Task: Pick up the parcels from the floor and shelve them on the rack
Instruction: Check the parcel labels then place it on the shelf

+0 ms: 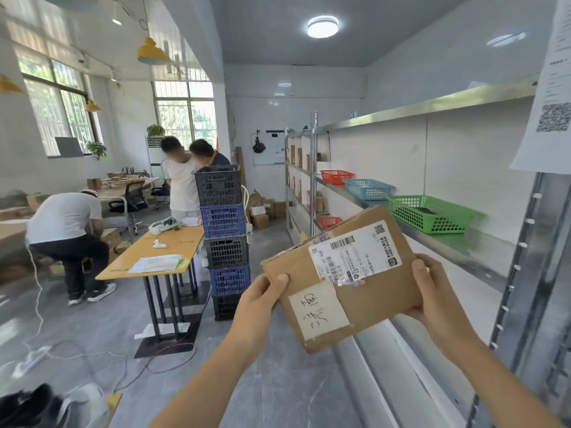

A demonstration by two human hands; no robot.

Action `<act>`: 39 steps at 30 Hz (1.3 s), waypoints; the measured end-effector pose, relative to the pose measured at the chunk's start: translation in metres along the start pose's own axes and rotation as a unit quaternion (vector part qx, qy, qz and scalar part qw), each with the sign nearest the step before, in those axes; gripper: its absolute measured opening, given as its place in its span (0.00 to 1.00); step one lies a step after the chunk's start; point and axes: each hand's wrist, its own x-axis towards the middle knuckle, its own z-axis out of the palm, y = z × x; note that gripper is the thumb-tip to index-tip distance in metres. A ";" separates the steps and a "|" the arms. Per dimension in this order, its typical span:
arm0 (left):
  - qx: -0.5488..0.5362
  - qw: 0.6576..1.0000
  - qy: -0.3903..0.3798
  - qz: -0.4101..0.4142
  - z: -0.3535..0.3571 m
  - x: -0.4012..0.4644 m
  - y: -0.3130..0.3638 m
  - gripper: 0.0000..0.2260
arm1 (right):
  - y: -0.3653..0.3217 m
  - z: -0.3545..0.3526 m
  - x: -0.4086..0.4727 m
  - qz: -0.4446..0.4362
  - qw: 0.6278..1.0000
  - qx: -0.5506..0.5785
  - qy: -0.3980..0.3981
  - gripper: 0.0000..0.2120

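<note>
I hold a flat brown cardboard parcel (375, 291) at chest height, tilted, with a white shipping label and a handwritten paper note on its face. My left hand (261, 307) grips its lower left edge, thumb on top. My right hand (438, 291) grips its right edge. The metal rack (448, 242) runs along the wall on my right; the parcel hovers just in front of its middle shelf, apart from it. Further parcels stand on the rack's far section (298, 157).
On the middle shelf sit a green basket (429, 213), a blue basket (367, 188) and a red basket (335, 176). A stack of plastic crates (227, 242) and a yellow table (160, 251) stand to the left. Three people work beyond them. Cables lie on the floor.
</note>
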 end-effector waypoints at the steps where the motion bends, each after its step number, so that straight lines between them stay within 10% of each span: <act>1: 0.020 0.999 -0.018 -0.020 0.003 0.000 0.002 0.21 | 0.004 0.001 0.000 0.004 1.000 -0.008 -0.010 0.37; 9: 0.044 0.988 -0.109 -0.098 0.005 0.004 0.006 0.18 | 0.002 0.003 -0.008 0.040 0.982 -0.181 -0.034 0.15; 15: 0.013 0.992 -0.118 -0.031 0.006 0.008 0.014 0.26 | -0.008 -0.003 -0.001 0.068 0.994 0.025 0.080 0.14; 22: -0.065 0.996 -0.057 0.015 0.031 0.022 0.019 0.39 | 0.008 -0.017 -0.007 0.048 0.997 0.059 -0.009 0.47; 25: 0.023 0.991 -0.130 -0.015 0.052 0.019 0.008 0.23 | 0.023 -0.009 -0.013 0.060 0.998 -0.004 -0.001 0.39; 29: 0.045 0.979 -0.187 -0.065 0.069 0.020 -0.003 0.29 | 0.025 -0.017 -0.025 0.085 0.988 -0.114 -0.065 0.18; 39: 0.018 0.975 -0.213 -0.065 0.111 0.020 -0.031 0.23 | 0.009 -0.062 -0.037 0.055 0.988 -0.141 -0.008 0.21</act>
